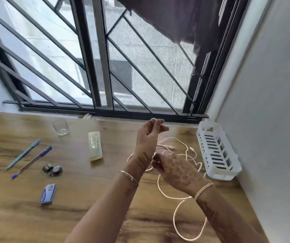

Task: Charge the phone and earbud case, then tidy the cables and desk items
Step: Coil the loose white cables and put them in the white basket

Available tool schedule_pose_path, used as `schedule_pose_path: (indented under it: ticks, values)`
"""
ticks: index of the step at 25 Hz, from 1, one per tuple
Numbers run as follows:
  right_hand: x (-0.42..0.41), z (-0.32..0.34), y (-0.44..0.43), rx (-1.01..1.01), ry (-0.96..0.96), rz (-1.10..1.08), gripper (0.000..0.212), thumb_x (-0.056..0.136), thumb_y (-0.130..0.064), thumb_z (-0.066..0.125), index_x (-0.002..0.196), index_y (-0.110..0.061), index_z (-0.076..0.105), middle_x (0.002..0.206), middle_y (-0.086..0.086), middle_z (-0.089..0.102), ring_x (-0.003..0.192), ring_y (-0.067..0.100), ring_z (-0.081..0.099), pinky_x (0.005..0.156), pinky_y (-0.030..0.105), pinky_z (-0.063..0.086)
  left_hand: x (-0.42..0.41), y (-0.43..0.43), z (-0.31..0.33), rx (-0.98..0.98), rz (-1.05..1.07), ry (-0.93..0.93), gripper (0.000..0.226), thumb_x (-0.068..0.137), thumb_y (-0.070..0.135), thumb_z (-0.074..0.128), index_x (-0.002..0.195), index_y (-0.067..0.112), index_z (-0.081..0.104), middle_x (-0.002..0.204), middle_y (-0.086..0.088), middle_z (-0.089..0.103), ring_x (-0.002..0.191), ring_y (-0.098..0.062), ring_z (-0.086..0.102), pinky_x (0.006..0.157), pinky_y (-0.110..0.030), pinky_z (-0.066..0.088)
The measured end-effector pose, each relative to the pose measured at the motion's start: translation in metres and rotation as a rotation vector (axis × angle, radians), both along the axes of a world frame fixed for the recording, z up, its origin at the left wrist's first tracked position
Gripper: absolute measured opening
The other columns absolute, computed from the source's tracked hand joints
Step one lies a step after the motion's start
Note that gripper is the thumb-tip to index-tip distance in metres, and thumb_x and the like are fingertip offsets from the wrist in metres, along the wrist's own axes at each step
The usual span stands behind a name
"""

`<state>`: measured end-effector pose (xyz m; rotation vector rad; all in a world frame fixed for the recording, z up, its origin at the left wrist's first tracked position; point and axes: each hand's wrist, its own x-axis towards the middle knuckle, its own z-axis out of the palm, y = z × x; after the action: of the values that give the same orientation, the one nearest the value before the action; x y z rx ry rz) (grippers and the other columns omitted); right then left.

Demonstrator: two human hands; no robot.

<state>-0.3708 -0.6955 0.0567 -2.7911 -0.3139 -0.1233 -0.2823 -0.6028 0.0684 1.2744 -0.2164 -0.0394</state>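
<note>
Wood-grain bench point(70, 216) under a barred window: I see the white cable point(174, 219) looping across it near the white basket point(217, 151). The right hand point(175, 170) pinches the cable beside the left wrist. The left hand point(149, 135) is raised, fingers curled and blurred; I cannot tell what it holds.

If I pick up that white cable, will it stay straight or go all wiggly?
Probably wiggly. The white cable lies in loose loops and curls on the desk, so it would likely droop and dangle. It looks thin, so it is probably light. Its loops overlap, so it might tangle or snag as you lift it.
</note>
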Motion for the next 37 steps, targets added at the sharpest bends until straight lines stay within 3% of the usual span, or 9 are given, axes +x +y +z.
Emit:
schedule_pose_path:
  ticks: [4,7,11,17,22,26,29,31,37]
  values:
    - [0.0,0.042,-0.019,-0.003,-0.22,-0.008,0.023,0.094,-0.043,0.047,0.086,-0.027,0.062,0.081,-0.007,0.065,0.075,0.012,0.06,0.065,0.03,0.048,0.0,-0.004,0.001,0.274,-0.131,-0.096,0.024,0.097,0.019,0.051,0.079,0.017,0.067,0.052,0.003,0.051,0.045,-0.008,0.05,0.049,-0.018,0.045]
    - [0.009,0.062,-0.041,0.061,-0.207,-0.045,0.026,0.085,-0.051,0.057,0.08,-0.027,0.066,0.069,-0.008,0.066,0.065,0.006,0.059,0.061,0.028,0.049,-0.004,0.005,-0.001,0.221,-0.271,0.036,0.026,0.098,0.015,0.048,0.078,0.013,0.065,0.06,-0.006,0.046,0.041,-0.003,0.045,0.047,-0.018,0.05]
    - [0.032,0.079,-0.054,0.187,-0.291,-0.018,0.02,0.082,-0.043,0.068,0.074,-0.025,0.065,0.067,-0.012,0.061,0.064,0.0,0.057,0.06,0.023,0.045,-0.014,0.012,0.007,0.058,-0.542,0.185,0.029,0.101,0.017,0.037,0.092,0.005,0.062,0.062,-0.002,0.053,0.048,-0.005,0.052,0.055,-0.025,0.056]
    - [0.062,0.063,-0.039,0.513,-0.257,-0.054,0.019,0.082,-0.032,0.071,0.073,-0.016,0.068,0.066,-0.003,0.067,0.062,0.006,0.059,0.063,0.023,0.046,-0.016,0.018,0.012,-0.317,-0.616,0.338,0.036,0.09,0.041,0.041,0.082,0.011,0.06,0.051,0.007,0.029,0.038,-0.001,0.022,0.031,-0.01,0.016]
    - [0.059,0.05,-0.021,0.644,-0.143,-0.094,0.014,0.094,-0.019,0.057,0.089,-0.024,0.069,0.062,-0.015,0.055,0.057,-0.008,0.048,0.059,0.01,0.039,-0.002,0.025,0.023,-0.577,-0.597,0.392,0.031,0.095,0.036,0.038,0.077,0.014,0.052,0.049,0.009,0.032,0.035,0.0,0.028,0.028,-0.01,0.021]
    - [0.051,0.043,-0.007,0.408,-0.073,-0.053,0.02,0.094,-0.027,0.053,0.092,-0.038,0.07,0.059,-0.019,0.056,0.057,-0.009,0.052,0.061,0.019,0.043,0.019,0.026,0.025,-0.712,-0.42,0.343,0.031,0.095,0.035,0.04,0.077,0.013,0.053,0.052,0.007,0.035,0.04,-0.004,0.033,0.038,-0.015,0.037]
    - [0.046,0.041,-0.001,0.245,-0.063,-0.088,0.02,0.091,-0.043,0.052,0.091,-0.034,0.069,0.068,-0.013,0.065,0.067,0.001,0.06,0.065,0.033,0.051,0.034,0.026,0.022,-0.576,-0.25,0.251,0.035,0.101,0.028,0.036,0.086,0.005,0.057,0.055,0.003,0.042,0.043,-0.007,0.041,0.062,-0.029,0.057]
    - [0.041,0.048,0.001,0.177,-0.079,-0.075,0.022,0.091,-0.044,0.055,0.087,-0.028,0.07,0.057,-0.015,0.056,0.056,-0.002,0.051,0.06,0.023,0.043,0.039,0.024,0.018,-0.425,-0.208,0.174,0.034,0.102,0.023,0.034,0.087,0.003,0.057,0.057,0.0,0.05,0.048,-0.01,0.051,0.073,-0.033,0.056]
    - [0.048,0.074,-0.011,0.135,-0.176,-0.081,0.024,0.088,-0.042,0.059,0.07,-0.027,0.06,0.055,-0.014,0.054,0.051,-0.005,0.05,0.052,0.013,0.034,0.034,0.018,-0.005,0.181,-0.277,-0.08,0.035,0.101,0.026,0.037,0.077,0.015,0.06,0.061,0.0,0.061,0.054,-0.012,0.056,0.061,-0.031,0.051]
